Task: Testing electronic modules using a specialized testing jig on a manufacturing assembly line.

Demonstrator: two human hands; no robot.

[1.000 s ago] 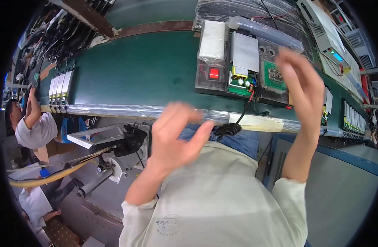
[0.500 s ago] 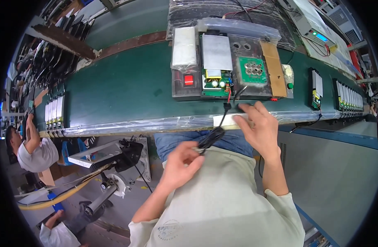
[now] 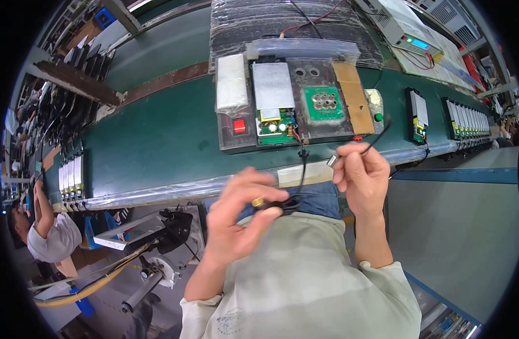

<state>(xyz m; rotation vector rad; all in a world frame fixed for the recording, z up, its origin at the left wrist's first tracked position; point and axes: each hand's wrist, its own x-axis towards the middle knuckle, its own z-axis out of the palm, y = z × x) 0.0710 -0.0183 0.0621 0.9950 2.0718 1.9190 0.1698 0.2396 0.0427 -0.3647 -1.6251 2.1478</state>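
My left hand (image 3: 234, 217), blurred by motion, is closed around a coiled black cable (image 3: 289, 205) in front of my lap. A yellow connector tip (image 3: 258, 201) shows by its fingers. From the coil, the cable runs up to a power supply board (image 3: 275, 125) with a white top plate, seated on the test fixture (image 3: 316, 135). At the bench edge, my right hand (image 3: 362, 175) pinches a silver cylindrical connector (image 3: 332, 161). Its black lead sticks up behind the fingers. Right of the white-topped board sits a green socket board (image 3: 323, 105) with several round metal contacts.
On the fixture are a red switch (image 3: 239, 126) and a green button (image 3: 378, 117). More power supply boards stand in a row (image 3: 467, 120) at right and in a group (image 3: 72, 176) at left. An instrument (image 3: 415, 45) with a lit display stands far right. Another person (image 3: 53, 231) works at left.
My right hand has come away from the fixture's front and now holds the silver connector. My left hand has moved up with the cable coil, and a yellow tip now shows. The view has shifted.
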